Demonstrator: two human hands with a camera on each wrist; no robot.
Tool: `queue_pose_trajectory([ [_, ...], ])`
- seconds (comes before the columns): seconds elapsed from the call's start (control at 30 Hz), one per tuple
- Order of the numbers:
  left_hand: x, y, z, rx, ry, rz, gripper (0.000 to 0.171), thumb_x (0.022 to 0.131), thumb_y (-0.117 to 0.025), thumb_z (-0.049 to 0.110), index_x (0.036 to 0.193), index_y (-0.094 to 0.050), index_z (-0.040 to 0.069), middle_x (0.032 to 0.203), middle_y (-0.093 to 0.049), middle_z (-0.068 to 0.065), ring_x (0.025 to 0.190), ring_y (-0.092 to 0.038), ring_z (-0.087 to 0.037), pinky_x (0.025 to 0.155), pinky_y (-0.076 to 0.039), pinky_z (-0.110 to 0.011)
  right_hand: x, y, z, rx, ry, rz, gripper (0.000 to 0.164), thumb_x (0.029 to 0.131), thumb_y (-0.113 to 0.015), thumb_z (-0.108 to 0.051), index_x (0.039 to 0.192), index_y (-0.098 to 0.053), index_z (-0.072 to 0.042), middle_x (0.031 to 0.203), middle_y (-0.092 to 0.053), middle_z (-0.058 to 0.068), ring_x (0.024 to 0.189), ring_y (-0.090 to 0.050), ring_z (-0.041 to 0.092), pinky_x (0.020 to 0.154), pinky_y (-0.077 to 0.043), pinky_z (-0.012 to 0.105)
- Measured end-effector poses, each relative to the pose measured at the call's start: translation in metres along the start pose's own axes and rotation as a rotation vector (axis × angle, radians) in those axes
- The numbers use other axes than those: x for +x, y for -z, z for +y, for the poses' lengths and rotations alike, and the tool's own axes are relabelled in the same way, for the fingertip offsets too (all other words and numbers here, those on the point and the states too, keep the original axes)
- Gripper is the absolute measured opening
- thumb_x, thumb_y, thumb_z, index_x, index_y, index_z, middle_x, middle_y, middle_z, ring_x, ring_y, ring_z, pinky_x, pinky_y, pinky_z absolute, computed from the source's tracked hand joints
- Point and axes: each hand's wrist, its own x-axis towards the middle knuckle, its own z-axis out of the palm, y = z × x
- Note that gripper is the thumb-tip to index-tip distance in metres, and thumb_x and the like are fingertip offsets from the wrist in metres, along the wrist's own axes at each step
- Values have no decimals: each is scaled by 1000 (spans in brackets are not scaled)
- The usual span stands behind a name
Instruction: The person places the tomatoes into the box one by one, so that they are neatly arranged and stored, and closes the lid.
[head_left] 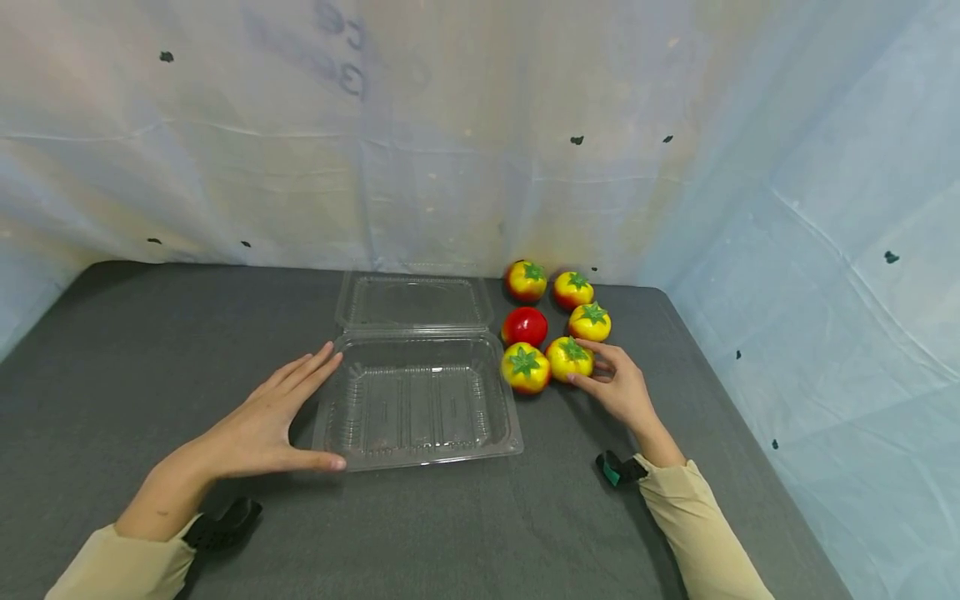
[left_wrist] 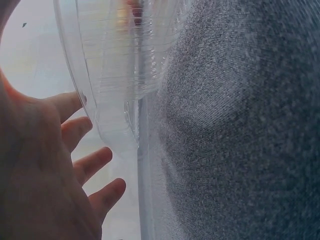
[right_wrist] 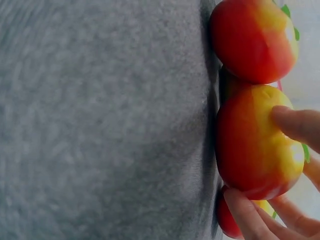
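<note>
A: Entry one, the left side?
B: Left hand [head_left: 255, 429], one, bare; fingers straight, thumb set wide of them; stationed at the left edge of a clear plastic tray [head_left: 416, 417]; fingertips at the rim, though whether they press on it I cannot tell.
A: Entry two, the right side?
B: Right hand [head_left: 621, 385], one, bare; narrowed about the held fruit [head_left: 568, 360], thumb to the near side, fingers to the far; fruit yellow above, red below, green leaf on top; located right of the tray, at the near right of a cluster; in the right wrist view its red side lies against the table.
A: Remainder of the cluster?
B: Front-left fruit [head_left: 526, 368], leafed, just beside the held one and at the tray's right rim; red fruit [head_left: 524, 326], glossy, behind that; right fruit [head_left: 589, 322], leafed, behind the held one; back-left fruit [head_left: 525, 282] and back-right fruit [head_left: 573, 291], both leafed, farthest from the person; six pieces in all.
A: Fittings?
B: Clear lid [head_left: 414, 302], joined to the tray's far edge, laid back flat; table [head_left: 187, 350], dark grey cloth; pale sheet [head_left: 450, 208], dark-specked, hung behind; sleeves [head_left: 701, 525], beige, a pair; black strap [head_left: 223, 527] at the left wrist; dark band [head_left: 621, 469], green-patched, at the right.
</note>
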Motion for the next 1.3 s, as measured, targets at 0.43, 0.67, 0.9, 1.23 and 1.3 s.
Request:
queue_pose_trajectory([
  [0.43, 0, 0, -1, -6, 3, 3, 120, 67, -77, 62, 156, -11, 19, 163, -2, 1, 143, -16, -42, 98, -21, -71, 4, 16, -19, 26, -18, 28, 58, 86, -74, -21, 139, -52, -13, 135, -46, 17, 116, -57, 36, 92, -51, 47],
  [0.67, 0, 0, -2, 0, 1, 4, 119, 67, -77, 63, 156, -11, 19, 163, -2, 1, 143, -16, -42, 98, -21, -71, 6, 20, -27, 26, -21, 31, 57, 86, -73, -28, 138, -53, -15, 136, -46, 15, 117, -56, 34, 94, -50, 47],
  [0.9, 0, -1, -1, 4, -3, 3, 119, 67, -77, 63, 156, -11, 19, 163, -3, 0, 143, -16, -42, 98, -22, -71, 9, 20, -37, 54, -2, 23, 58, 85, -73, -28, 139, -52, -16, 136, -46, 14, 118, -56, 33, 93, -50, 44],
  [1.23, 0, 0, -1, 4, -7, 1, 119, 67, -76, 63, 156, -11, 19, 163, -3, -1, 143, -16, -43, 99, -22, -71, 16, 13, -49, 88, 67, -4, 56, 87, -72, -24, 138, -53, -15, 133, -46, 16, 119, -56, 35, 95, -49, 47],
  [1.3, 0, -1, 0, 2, -7, 0, 119, 67, -76, 63, 156, -11, 18, 163, -3, -1, 143, -16, -43, 99, -22, -71, 16, 10, -53, 94, 82, -10, 55, 86, -73, -24, 137, -54, -16, 131, -47, 15, 118, -57, 34, 94, -50, 46],
])
